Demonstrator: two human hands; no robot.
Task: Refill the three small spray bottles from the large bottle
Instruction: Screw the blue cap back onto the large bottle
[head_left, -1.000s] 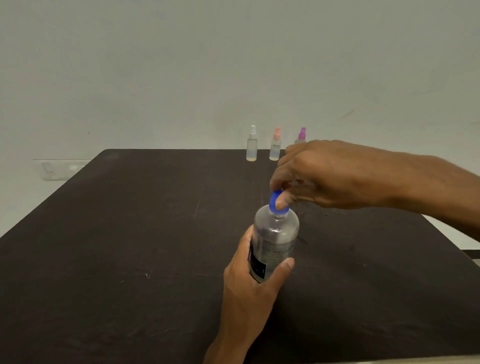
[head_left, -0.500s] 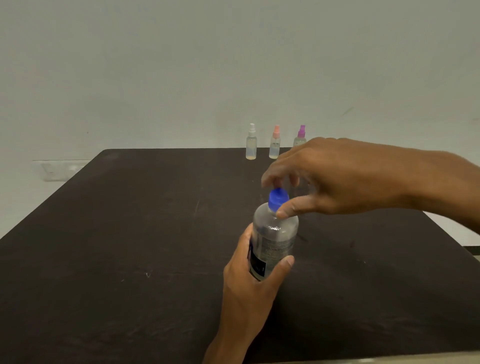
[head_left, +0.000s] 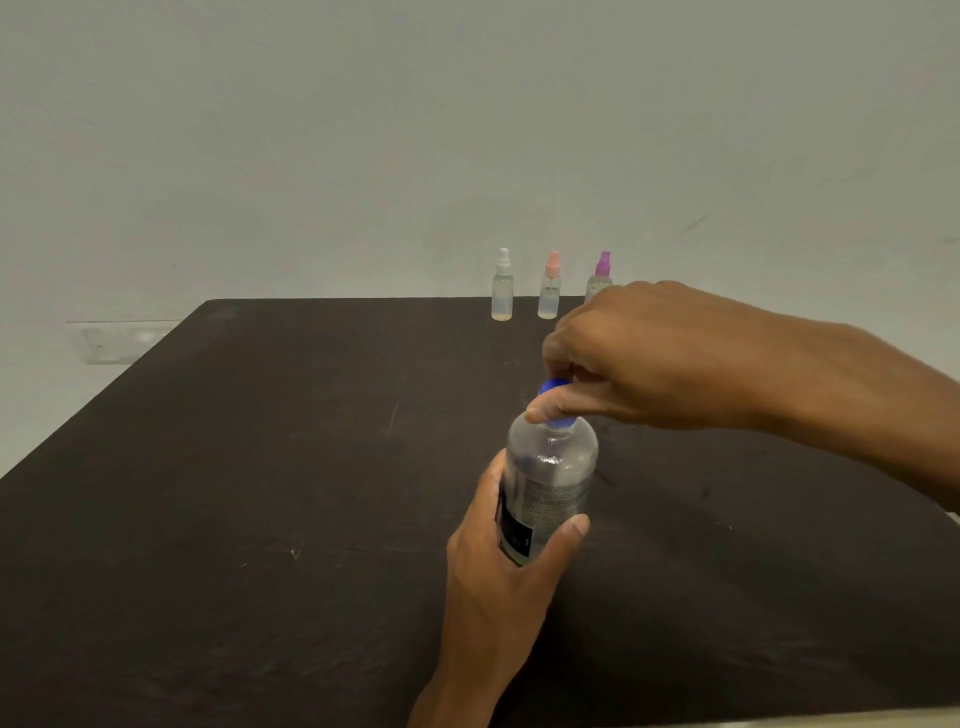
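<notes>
While the wall (head_left: 363, 130) filled the upper half of the view, pale and bare, a dark table (head_left: 208, 519) occupied the lower half, its far edge meeting that wall. Next in size, the right hand (head_left: 649, 358) reached in from the right with the forearm above the table; its thumb and fingertips were pinched closed around the blue cap (head_left: 555, 387) of the large bottle (head_left: 548, 483). The left hand (head_left: 498, 566) came up from the near edge and was wrapped around the lower body of that bottle, thumb across the front and fingers hidden behind. The large bottle, clear, with a dark label low on its side, was held near the middle of the table, leaning slightly; whether its base touched the table could not be told. Three small spray bottles stood upright in a row at the far edge, well apart from the large bottle: a white-capped bottle (head_left: 502, 288), a pink-capped bottle (head_left: 550, 288) beside it, and a purple-capped bottle (head_left: 601, 273), partly hidden behind the right hand.
</notes>
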